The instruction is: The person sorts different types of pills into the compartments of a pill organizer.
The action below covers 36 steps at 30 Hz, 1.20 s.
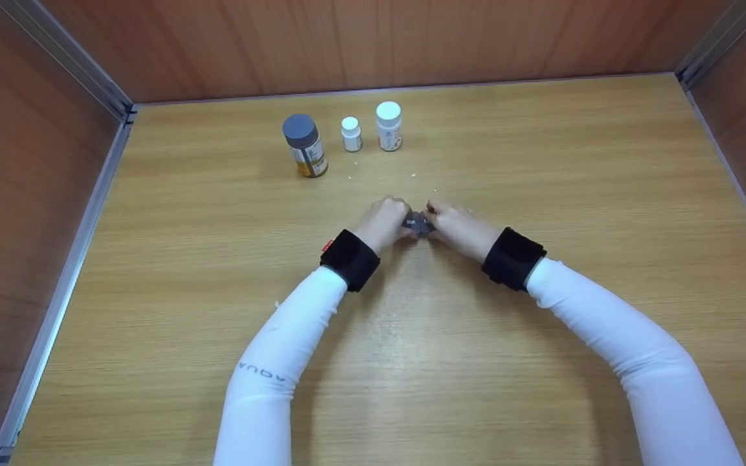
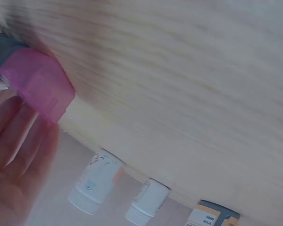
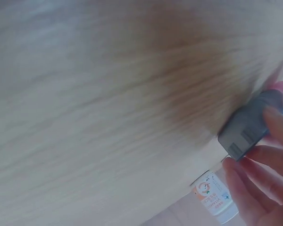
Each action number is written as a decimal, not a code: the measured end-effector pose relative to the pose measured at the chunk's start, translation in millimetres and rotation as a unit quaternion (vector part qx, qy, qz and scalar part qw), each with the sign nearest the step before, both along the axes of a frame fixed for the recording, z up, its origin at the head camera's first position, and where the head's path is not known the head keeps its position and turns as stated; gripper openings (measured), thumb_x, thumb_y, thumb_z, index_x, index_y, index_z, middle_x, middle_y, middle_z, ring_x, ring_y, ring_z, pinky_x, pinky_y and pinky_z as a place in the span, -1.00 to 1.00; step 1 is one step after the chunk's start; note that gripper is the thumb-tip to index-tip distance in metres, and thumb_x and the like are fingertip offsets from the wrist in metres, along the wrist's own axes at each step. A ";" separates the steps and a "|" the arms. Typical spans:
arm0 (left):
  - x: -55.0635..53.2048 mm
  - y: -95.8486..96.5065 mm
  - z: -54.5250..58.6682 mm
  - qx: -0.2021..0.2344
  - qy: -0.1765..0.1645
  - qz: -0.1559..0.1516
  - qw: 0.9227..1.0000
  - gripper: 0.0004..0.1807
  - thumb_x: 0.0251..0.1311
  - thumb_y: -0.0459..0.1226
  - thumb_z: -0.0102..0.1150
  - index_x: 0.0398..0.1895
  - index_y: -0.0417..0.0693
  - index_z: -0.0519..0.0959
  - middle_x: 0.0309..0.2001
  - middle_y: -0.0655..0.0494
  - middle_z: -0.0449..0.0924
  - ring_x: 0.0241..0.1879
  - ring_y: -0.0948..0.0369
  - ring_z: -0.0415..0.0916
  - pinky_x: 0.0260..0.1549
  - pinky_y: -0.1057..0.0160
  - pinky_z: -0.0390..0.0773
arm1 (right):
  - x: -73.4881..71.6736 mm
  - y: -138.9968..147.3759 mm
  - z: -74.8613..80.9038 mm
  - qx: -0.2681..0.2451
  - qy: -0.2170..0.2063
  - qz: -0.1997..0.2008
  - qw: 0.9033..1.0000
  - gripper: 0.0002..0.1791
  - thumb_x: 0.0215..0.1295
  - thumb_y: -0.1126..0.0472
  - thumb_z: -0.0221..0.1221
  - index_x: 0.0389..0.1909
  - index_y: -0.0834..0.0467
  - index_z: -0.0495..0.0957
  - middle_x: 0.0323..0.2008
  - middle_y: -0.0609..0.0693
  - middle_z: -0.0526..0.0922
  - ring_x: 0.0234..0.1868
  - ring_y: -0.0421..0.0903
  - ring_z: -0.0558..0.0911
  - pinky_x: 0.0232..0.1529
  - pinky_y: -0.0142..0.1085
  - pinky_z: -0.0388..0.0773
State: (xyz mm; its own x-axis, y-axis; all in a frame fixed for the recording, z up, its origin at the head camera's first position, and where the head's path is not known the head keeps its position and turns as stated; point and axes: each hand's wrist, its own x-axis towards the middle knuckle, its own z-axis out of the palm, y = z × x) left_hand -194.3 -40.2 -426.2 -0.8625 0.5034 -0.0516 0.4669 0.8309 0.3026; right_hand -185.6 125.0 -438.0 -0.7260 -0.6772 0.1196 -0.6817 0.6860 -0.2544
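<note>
Between both hands is a small plastic pill cutter (image 1: pixel 417 224), held low over the middle of the table. In the left wrist view it shows a translucent pink part (image 2: pixel 40 84) joined to a dark grey end. My left hand (image 1: pixel 383 223) grips its left side, fingers along the pink part and thumb mostly hidden. From the other side my right hand (image 1: pixel 462 230) pinches the grey body (image 3: pixel 247 127) between thumb and fingers, as the right wrist view shows. Whatever lies inside the cutter is hidden.
Beyond the hands stand a grey-capped bottle (image 1: pixel 306 147), a small white bottle (image 1: pixel 351 136) and a larger white bottle (image 1: pixel 389 127). Several tiny white bits (image 1: pixel 414 175) lie on the wooden table (image 1: pixel 386 362). Wood-look panels (image 1: pixel 360 45) wall the back and sides.
</note>
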 end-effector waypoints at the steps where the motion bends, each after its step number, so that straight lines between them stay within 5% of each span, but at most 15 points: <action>1: 0.0 0.1 0.0 0.001 -0.001 0.000 1.000 -0.71 -0.09 -0.15 0.29 -0.39 -0.21 0.59 -0.36 -0.03 0.57 -0.31 0.08 0.47 -0.30 0.17 0.47 | -0.1 0.5 1.5 -0.002 -0.008 0.003 1.000 -0.71 0.09 0.29 0.17 -0.22 0.42 0.51 -0.25 0.20 0.46 -0.28 0.08 0.54 -0.32 -0.21 0.55; 5: 0.1 0.8 -0.4 0.002 -0.007 0.002 1.000 -0.70 -0.09 -0.15 0.29 -0.39 -0.21 0.59 -0.35 -0.02 0.57 -0.30 0.08 0.46 -0.29 0.18 0.46 | -6.8 4.6 10.1 -0.035 -0.083 0.012 0.996 -0.75 0.14 0.35 0.11 -0.21 0.45 0.51 -0.22 0.27 0.48 -0.22 0.14 0.53 -0.20 -0.16 0.51; 8: -0.1 0.2 -1.0 0.003 -0.012 0.004 1.000 -0.68 -0.10 -0.14 0.29 -0.39 -0.22 0.58 -0.36 -0.02 0.57 -0.31 0.09 0.44 -0.30 0.18 0.45 | -20.4 8.7 16.6 -0.076 -0.167 0.004 0.983 -0.76 0.18 0.36 0.06 -0.20 0.44 0.52 -0.21 0.31 0.53 -0.18 0.16 0.53 -0.10 -0.13 0.46; 11: 0.0 -0.9 -1.3 0.001 -0.011 0.005 1.000 -0.67 -0.12 -0.12 0.30 -0.41 -0.21 0.58 -0.39 0.00 0.56 -0.33 0.10 0.43 -0.33 0.19 0.44 | -36.8 11.0 20.8 -0.113 -0.251 -0.016 0.961 -0.75 0.22 0.34 0.02 -0.16 0.42 0.51 -0.21 0.31 0.57 -0.16 0.15 0.54 -0.07 -0.12 0.45; 15: 0.6 -1.6 -1.4 -0.002 -0.009 0.010 1.000 -0.66 -0.13 -0.11 0.31 -0.41 -0.21 0.58 -0.40 0.01 0.55 -0.33 0.10 0.42 -0.33 0.18 0.43 | -55.1 9.7 21.4 -0.157 -0.352 -0.069 0.920 -0.71 0.27 0.32 -0.03 -0.09 0.42 0.47 -0.22 0.30 0.58 -0.29 0.02 0.60 -0.16 -0.16 0.51; 18: 0.4 -1.0 -1.2 -0.006 -0.007 0.009 1.000 -0.65 -0.13 -0.12 0.31 -0.38 -0.22 0.58 -0.37 0.00 0.55 -0.30 0.09 0.43 -0.30 0.17 0.44 | -64.8 7.9 18.7 -0.184 -0.393 -0.118 0.893 -0.70 0.27 0.32 -0.03 -0.06 0.43 0.45 -0.31 0.24 0.61 -0.51 -0.14 0.59 -0.33 -0.24 0.56; 21: 0.1 -0.4 -0.8 -0.012 -0.003 0.006 1.000 -0.64 -0.12 -0.12 0.30 -0.36 -0.24 0.58 -0.35 -0.02 0.56 -0.28 0.08 0.44 -0.28 0.17 0.45 | -71.8 6.5 14.6 -0.195 -0.404 -0.151 0.881 -0.69 0.25 0.31 0.00 -0.09 0.45 0.46 -0.43 0.12 0.60 -0.65 -0.24 0.52 -0.51 -0.36 0.54; 29: -0.9 -0.7 -1.0 -0.008 -0.008 0.015 1.000 -0.63 -0.15 -0.10 0.32 -0.37 -0.22 0.58 -0.38 0.01 0.55 -0.31 0.10 0.43 -0.34 0.17 0.44 | -82.7 2.2 7.6 -0.158 -0.407 -0.169 0.884 -0.72 0.21 0.29 0.06 -0.20 0.46 0.50 -0.75 -0.08 0.49 -0.79 -0.27 0.44 -0.74 -0.48 0.41; 36: -0.4 -0.1 -0.6 0.001 -0.009 0.015 1.000 -0.67 -0.13 -0.13 0.31 -0.40 -0.20 0.57 -0.39 0.03 0.53 -0.34 0.14 0.43 -0.35 0.20 0.43 | -100.5 -8.5 40.3 -0.048 -0.377 -0.157 0.912 -0.61 0.21 0.15 0.06 -0.09 0.39 0.46 -0.43 0.12 0.57 -0.51 -0.08 0.57 -0.40 -0.30 0.54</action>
